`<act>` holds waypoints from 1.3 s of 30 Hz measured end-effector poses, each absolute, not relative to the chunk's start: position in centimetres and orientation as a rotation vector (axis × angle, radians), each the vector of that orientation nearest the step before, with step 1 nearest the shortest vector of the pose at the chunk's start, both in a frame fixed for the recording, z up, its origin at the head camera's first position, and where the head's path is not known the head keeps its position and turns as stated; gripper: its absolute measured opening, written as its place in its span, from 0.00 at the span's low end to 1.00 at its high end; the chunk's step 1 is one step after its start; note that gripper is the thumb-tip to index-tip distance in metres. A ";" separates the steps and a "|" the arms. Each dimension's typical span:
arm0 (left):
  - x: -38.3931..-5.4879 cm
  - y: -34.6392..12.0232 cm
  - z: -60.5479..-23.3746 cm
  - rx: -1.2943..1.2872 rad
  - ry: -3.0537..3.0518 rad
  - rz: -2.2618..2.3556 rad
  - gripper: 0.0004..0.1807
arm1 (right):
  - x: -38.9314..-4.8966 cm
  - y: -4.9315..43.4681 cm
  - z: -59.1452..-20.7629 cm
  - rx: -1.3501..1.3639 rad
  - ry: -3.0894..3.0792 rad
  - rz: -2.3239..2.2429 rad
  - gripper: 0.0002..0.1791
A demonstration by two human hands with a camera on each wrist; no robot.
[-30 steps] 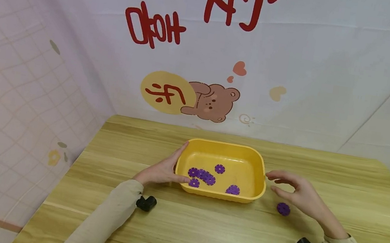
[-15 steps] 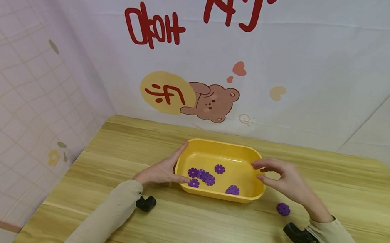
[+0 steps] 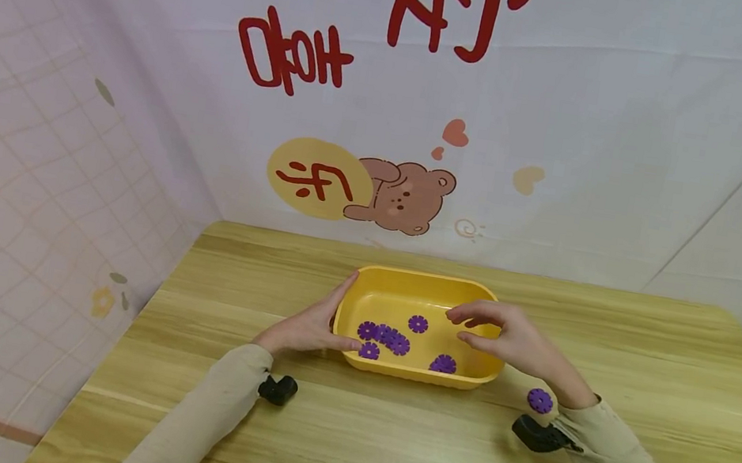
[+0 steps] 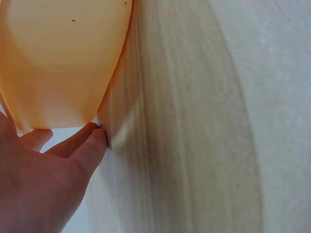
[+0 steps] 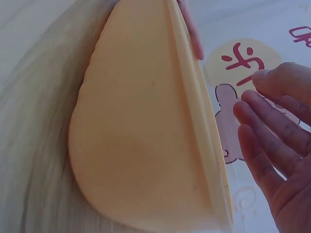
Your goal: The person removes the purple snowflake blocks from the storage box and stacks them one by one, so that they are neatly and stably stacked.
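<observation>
The right hand (image 3: 507, 333) is crossing leftward, its fingertips now hovering over the inside of the yellow tray (image 3: 414, 375) rather than beside its right end. The table (image 3: 328, 425) is carrying the tray, which is sitting near the middle. The left hand (image 3: 309, 330) is gripping the tray's left end, thumb lying over the rim; the left wrist view is showing its fingers (image 4: 87, 155) touching the outer wall. The right wrist view is revealing the other hand's fingers (image 5: 257, 155) slightly spread, holding nothing. Only the head view is showing purple discs (image 3: 400, 345) lying inside, mostly toward the front left, and one loose disc (image 3: 540, 401) resting on the table near the right wrist.
</observation>
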State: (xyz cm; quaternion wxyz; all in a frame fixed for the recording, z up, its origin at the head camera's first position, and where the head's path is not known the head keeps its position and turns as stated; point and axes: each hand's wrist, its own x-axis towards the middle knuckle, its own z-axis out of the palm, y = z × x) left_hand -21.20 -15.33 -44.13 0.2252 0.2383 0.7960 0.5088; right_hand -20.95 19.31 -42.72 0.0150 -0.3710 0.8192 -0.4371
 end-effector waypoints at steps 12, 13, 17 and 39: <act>-21.8 -15.5 -45.5 0.667 2.181 1.407 0.64 | -22.0 17.2 -43.8 -1.135 2.344 -1.434 0.14; -21.9 -15.5 -45.9 0.670 2.182 1.410 0.64 | -22.1 17.0 -44.0 -1.126 2.333 -1.436 0.14; -22.5 -15.8 -47.4 0.674 2.191 1.417 0.65 | -22.4 16.2 -44.8 -1.119 2.312 -1.443 0.13; -22.4 -15.7 -47.3 0.649 2.251 1.387 0.64 | -23.4 13.6 -46.5 -1.049 2.279 -1.322 0.13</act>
